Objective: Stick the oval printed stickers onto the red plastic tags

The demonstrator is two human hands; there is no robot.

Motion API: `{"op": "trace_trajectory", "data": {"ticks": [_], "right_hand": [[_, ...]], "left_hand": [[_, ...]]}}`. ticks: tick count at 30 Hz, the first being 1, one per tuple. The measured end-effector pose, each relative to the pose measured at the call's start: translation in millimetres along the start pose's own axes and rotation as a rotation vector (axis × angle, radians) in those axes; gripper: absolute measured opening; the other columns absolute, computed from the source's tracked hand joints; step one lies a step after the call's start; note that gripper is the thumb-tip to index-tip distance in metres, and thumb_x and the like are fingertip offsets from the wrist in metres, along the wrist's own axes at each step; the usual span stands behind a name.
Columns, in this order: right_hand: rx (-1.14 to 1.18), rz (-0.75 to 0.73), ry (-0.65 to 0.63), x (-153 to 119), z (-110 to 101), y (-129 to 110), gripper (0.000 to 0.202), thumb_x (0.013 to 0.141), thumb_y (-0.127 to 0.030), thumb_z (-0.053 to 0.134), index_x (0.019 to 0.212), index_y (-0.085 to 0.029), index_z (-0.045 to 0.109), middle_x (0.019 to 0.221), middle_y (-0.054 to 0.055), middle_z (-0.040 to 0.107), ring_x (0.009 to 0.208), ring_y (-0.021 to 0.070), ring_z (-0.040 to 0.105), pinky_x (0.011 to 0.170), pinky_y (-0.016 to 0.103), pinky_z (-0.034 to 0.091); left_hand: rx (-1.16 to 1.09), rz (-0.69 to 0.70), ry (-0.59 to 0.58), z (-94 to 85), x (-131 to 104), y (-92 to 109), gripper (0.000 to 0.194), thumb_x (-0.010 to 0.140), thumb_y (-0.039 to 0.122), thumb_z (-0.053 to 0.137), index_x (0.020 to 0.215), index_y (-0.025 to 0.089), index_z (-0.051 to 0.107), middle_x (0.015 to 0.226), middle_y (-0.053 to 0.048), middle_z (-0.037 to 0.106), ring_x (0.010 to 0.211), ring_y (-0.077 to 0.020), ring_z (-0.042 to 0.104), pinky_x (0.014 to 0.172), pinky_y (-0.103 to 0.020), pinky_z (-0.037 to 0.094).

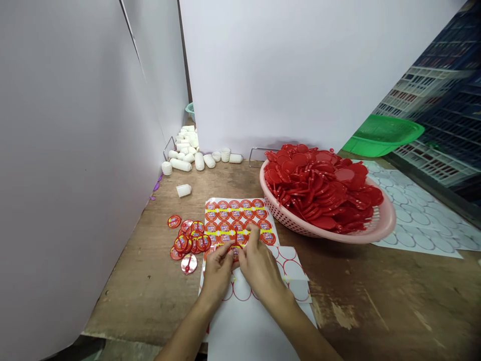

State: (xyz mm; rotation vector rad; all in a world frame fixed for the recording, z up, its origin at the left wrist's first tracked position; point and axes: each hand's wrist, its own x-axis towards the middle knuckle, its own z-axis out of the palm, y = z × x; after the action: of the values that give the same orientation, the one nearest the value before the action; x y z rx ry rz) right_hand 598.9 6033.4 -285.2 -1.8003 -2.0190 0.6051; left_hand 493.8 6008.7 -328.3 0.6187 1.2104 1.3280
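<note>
Both hands meet over a sheet of round red stickers (236, 205) lying on the wooden table. My left hand (218, 268) pinches the left edge of a small red disc (235, 252) that bears a printed sticker. On the disc's right edge rests the thumb of my right hand (259, 260), its index finger bent above the sheet. A thin red stem points up from the disc. Left of the sheet is a loose pile of stickered red discs (189, 243). Peeled backing paper with circle outlines (289, 263) lies beneath and beside my right hand.
A pink basket (387, 225) heaped with red plastic discs (323, 185) stands to the right. White plastic cups (199, 161) lie at the back left. White panels rise behind and left. Circle-cut sheets (417, 215) and a green basket (387, 135) are at the far right.
</note>
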Motion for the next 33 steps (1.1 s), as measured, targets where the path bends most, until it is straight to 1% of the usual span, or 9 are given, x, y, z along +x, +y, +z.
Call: {"op": "trace_trajectory", "data": {"ticks": [3,6,10,13,16,21,25,29,33], "right_hand": [[0.079,-0.063,-0.057,9.7,-6.6,12.6,0.037,0.08,-0.01,0.055,0.116,-0.016,0.048,0.093,0.013,0.065,0.084,0.0266,0.064,0.069,0.034,0.047],[0.417,-0.196,-0.137,21.0,-2.7,27.2,0.03,0.074,-0.008,0.057,0.101,-0.02,0.059,0.096,0.006,0.064,0.079,0.0185,0.059,0.067,0.029,0.047],[0.804,-0.228,-0.199,23.2,8.9,32.7,0.019,0.074,-0.011,0.055,0.084,-0.019,0.068,0.083,0.001,0.059,0.07,0.0136,0.054,0.061,0.026,0.045],[0.817,-0.306,-0.124,13.3,12.0,30.4,0.021,0.081,-0.016,0.053,0.088,-0.022,0.073,0.088,0.004,0.058,0.082,0.016,0.057,0.07,0.029,0.048],[0.756,-0.36,-0.053,3.4,11.4,30.6,0.026,0.087,-0.018,0.051,0.096,-0.026,0.073,0.093,0.005,0.058,0.087,0.017,0.057,0.075,0.031,0.048],[0.832,-0.191,-0.101,0.3,13.9,36.1,0.018,0.082,-0.021,0.06,0.098,-0.021,0.068,0.085,0.002,0.058,0.069,0.0138,0.053,0.063,0.027,0.045],[0.91,-0.199,-0.144,0.2,16.1,39.4,0.008,0.082,-0.024,0.061,0.087,-0.019,0.065,0.083,0.001,0.056,0.071,0.0138,0.052,0.066,0.027,0.044],[1.041,-0.216,-0.217,-0.3,11.2,42.6,0.01,0.079,-0.027,0.063,0.085,-0.019,0.064,0.083,0.002,0.058,0.077,0.0151,0.055,0.07,0.028,0.045],[1.146,-0.099,-0.314,3.1,6.5,43.2,0.02,0.079,-0.036,0.063,0.074,-0.018,0.06,0.073,0.0,0.056,0.064,0.0123,0.052,0.056,0.024,0.043]], "left_hand": [[-0.078,-0.039,0.009,1.3,-1.6,1.6,0.047,0.065,0.04,0.079,0.101,0.012,0.071,0.088,-0.007,0.074,0.083,-0.0229,0.071,0.078,-0.039,0.06],[-0.133,-0.095,-0.021,1.6,-3.3,5.9,0.049,0.063,0.034,0.082,0.103,0.011,0.067,0.084,-0.007,0.074,0.076,-0.0214,0.072,0.076,-0.038,0.06],[-0.161,-0.159,-0.069,-0.5,-4.0,12.2,0.045,0.059,0.026,0.086,0.096,0.01,0.067,0.08,-0.007,0.074,0.07,-0.0192,0.072,0.072,-0.033,0.06],[-0.201,-0.116,-0.097,-1.5,-4.4,14.9,0.034,0.065,0.031,0.082,0.088,0.01,0.069,0.079,-0.007,0.074,0.072,-0.0189,0.071,0.073,-0.035,0.06],[-0.175,-0.082,-0.101,-0.5,-5.1,15.2,0.032,0.066,0.034,0.081,0.084,0.01,0.07,0.077,-0.007,0.074,0.073,-0.0193,0.071,0.073,-0.036,0.061],[-0.057,-0.058,-0.117,-0.3,-5.9,12.2,0.035,0.067,0.039,0.079,0.085,0.011,0.069,0.082,-0.008,0.073,0.071,-0.0199,0.07,0.066,-0.034,0.061],[0.031,-0.033,-0.138,-1.4,-7.8,10.8,0.037,0.069,0.043,0.077,0.086,0.011,0.068,0.08,-0.007,0.072,0.068,-0.0195,0.069,0.058,-0.031,0.06],[0.062,-0.036,-0.182,-0.6,-10.4,11.3,0.039,0.069,0.045,0.076,0.087,0.011,0.067,0.076,-0.007,0.071,0.063,-0.0184,0.069,0.052,-0.028,0.059],[0.081,-0.06,-0.2,1.9,-11.6,10.5,0.042,0.067,0.048,0.077,0.086,0.012,0.064,0.068,-0.006,0.069,0.06,-0.0195,0.069,0.051,-0.027,0.057]]}}
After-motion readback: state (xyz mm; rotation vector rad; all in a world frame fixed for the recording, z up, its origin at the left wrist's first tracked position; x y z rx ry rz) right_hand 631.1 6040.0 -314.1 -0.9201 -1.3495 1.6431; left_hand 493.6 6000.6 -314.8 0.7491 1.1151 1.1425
